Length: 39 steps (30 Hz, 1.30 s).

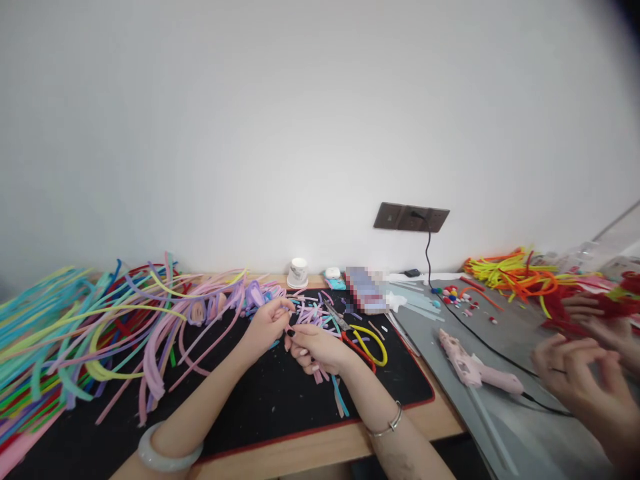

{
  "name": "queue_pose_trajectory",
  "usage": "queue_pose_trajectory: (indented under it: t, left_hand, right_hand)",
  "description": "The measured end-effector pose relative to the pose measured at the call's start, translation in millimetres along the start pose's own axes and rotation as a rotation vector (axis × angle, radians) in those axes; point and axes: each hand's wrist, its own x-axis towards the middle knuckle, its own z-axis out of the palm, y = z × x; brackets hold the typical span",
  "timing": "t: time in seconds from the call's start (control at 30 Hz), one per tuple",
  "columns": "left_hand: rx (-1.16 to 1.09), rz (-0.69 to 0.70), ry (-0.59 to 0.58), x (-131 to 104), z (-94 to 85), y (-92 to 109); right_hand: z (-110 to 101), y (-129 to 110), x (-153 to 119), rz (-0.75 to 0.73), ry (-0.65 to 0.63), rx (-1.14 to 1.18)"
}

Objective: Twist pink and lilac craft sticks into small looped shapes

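Cut pipe cleaners [319, 318] heaped on black mat [240, 413], just beyond fingertips; likely light, soft, bendable, best pinched near ends. Left hand [273, 321] and right hand [316, 348] meet, fingers curled narrow; whether holding piece, cannot tell. Scissors [353, 327] beside right hand.

At left we see pink, lilac, turquoise and yellow strips [151, 370]; lower centre, a black mat [280, 403] edged red; lower right, a pale pink glue gun [471, 373].
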Motion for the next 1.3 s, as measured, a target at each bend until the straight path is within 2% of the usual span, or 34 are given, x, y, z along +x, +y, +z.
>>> queue_pose_trajectory:
  t: [0.17,0.27,0.37,0.5,0.63,0.83,0.93,1.13,1.3]
  left_hand:
    - [-0.177,-0.065,-0.025,1,-2.0,1]
    - [-0.235,-0.052,0.011,3,-5.2,-1]
    - [-0.205,-0.034,0.039,6,-8.7,-5]
    - [-0.116,-0.038,-0.019,6,-10.3,-5]
    - [-0.149,-0.057,-0.093,3,-9.7,1]
    - [-0.142,-0.065,-0.11,2,-11.9,-1]
    - [-0.081,-0.062,-0.079,3,-12.0,-2]
    - [0.001,-0.048,-0.054,0,-8.5,5]
    - [0.034,-0.062,-0.038,-1,-6.9,5]
  right_hand:
    - [-3,-3,-3,-0.022,0.009,0.039]
    - [-6,-6,-4,-0.041,0.038,0.078]
    - [-8,-8,-4,-0.052,0.059,0.084]
    - [-9,-7,-4,-0.036,0.043,0.08]
    - [-11,-10,-6,0.0,-0.025,0.112]
    - [-13,-13,-9,0.069,-0.102,0.123]
    - [-10,-12,-9,0.039,-0.068,0.028]
    - [-9,-7,-3,-0.113,0.096,-0.193]
    - [-12,-5,0,-0.143,0.15,-0.319]
